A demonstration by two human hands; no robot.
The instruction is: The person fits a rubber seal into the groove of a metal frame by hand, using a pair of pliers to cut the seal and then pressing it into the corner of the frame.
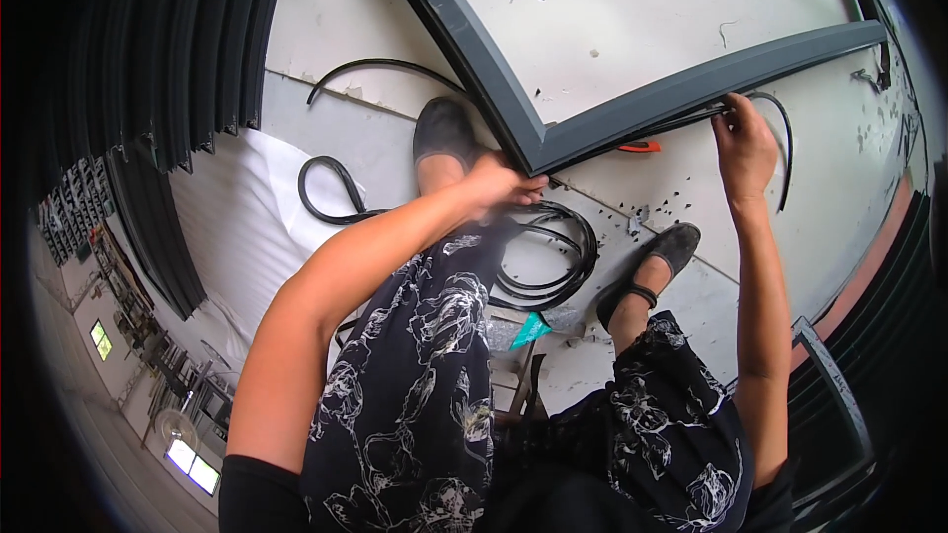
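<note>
A dark grey metal frame (pixel 474 59) meets in a mitred corner between my feet. My left hand (pixel 499 183) is closed right at that corner, its thumb and fingers curled together against the edge; what they grip I cannot make out. Farther along the right-hand bar, my right hand (pixel 747 146) pinches a thin black rubber strip (pixel 787 163) close under the outer edge. The strip's free end arches out past my fingers and hangs down to the right. More black strip (pixel 583 271) lies coiled on the floor below my left hand.
An orange-handled cutter (pixel 639 147) lies under the frame's right-hand bar, with small black scraps (pixel 674 205) nearby. My shoes (pixel 442 128) flank the coil. White foam sheeting (pixel 257 222) and stacked dark profiles (pixel 163 39) stand left. A teal-printed wrapper (pixel 530 330) sits between my legs.
</note>
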